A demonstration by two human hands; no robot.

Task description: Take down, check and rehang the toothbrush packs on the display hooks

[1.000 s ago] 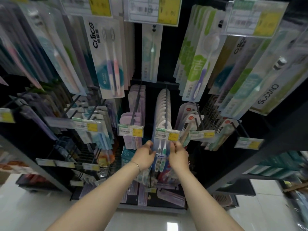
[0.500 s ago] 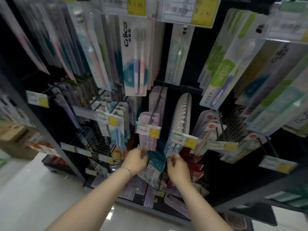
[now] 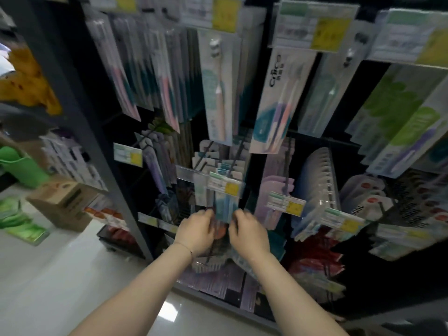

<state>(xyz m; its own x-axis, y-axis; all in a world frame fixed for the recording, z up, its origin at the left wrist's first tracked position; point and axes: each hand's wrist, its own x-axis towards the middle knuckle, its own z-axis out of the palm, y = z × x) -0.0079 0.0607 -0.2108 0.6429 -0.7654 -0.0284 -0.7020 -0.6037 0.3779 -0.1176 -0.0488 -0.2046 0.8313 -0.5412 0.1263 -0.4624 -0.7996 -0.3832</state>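
toothbrush pack [image 3: 224,209] hangs upright under price tag [image 3: 224,187], left hand [image 3: 196,229] and right hand [image 3: 249,231] equally near, fingers curled on its lower edges

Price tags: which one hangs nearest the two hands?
The tag just above the teal pack between the left hand and right hand; others hang farther aside.

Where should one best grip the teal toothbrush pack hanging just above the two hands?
Pinch the teal pack by its two long side edges near the bottom, coming from below: it is flat, hangs upright, and the price tag covers its top.
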